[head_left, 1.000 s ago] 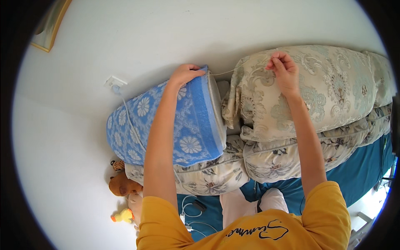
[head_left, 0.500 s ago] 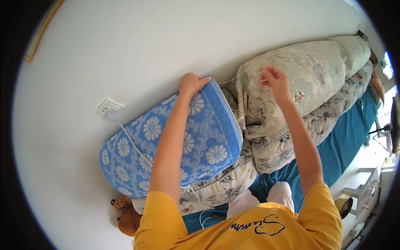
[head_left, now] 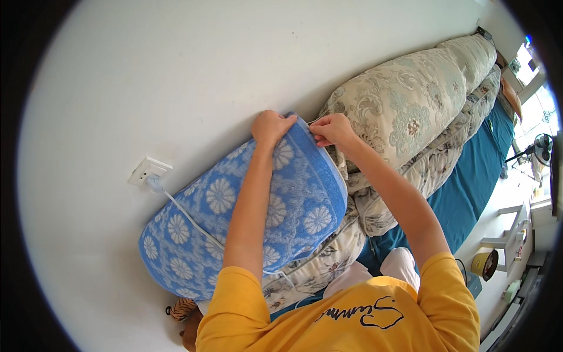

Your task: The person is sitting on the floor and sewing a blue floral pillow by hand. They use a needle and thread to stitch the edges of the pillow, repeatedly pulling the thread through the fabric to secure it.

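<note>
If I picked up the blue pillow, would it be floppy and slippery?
The blue pillow would probably squash or bend a bit, because its rounded shape looks padded. It likely wouldn't be very slippery, since its outside looks fuzzy, like a towel.

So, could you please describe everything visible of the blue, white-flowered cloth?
The blue, white-flowered, towel-like cloth has a plainer border. It covers a plump form slanting across pale floral bedding, by the white wall. A white cable crosses it. The left hand touches its upper corner; the right hand is near its edge, contact unclear.
</note>
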{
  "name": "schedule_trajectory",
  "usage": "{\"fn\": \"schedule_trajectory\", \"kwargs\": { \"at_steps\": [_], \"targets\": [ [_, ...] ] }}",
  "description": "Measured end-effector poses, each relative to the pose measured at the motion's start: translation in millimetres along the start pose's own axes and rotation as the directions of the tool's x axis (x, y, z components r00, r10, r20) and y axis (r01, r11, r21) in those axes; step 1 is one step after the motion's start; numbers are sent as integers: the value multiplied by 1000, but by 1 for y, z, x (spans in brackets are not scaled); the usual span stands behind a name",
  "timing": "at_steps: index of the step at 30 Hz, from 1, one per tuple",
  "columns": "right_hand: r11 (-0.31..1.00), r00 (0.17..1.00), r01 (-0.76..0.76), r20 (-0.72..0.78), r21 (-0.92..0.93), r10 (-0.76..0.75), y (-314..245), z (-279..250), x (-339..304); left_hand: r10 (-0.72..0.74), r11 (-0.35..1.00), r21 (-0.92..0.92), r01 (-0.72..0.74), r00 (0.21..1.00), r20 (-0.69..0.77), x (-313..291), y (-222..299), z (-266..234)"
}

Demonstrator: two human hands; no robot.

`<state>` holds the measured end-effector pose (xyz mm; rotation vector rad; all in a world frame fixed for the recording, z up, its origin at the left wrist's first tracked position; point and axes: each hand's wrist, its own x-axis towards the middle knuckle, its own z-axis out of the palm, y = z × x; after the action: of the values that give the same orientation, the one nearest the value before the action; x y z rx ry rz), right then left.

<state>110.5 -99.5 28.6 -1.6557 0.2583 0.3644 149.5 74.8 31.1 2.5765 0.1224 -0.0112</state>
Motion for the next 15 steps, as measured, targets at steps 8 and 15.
{"fn": "schedule_trajectory", "kwargs": {
  "at_steps": [8, 15],
  "targets": [
    [999, 1000, -12, -17, -35, 11, -1, -4, 8, 2, 1000, -28, -1, 1000, 29, 7, -4, 8],
    [949, 992, -27, -122, -313, -12, -26, 15, 16, 10, 1000, 14, -11, 1000, 21, 9, -6, 6]
  ]
}}
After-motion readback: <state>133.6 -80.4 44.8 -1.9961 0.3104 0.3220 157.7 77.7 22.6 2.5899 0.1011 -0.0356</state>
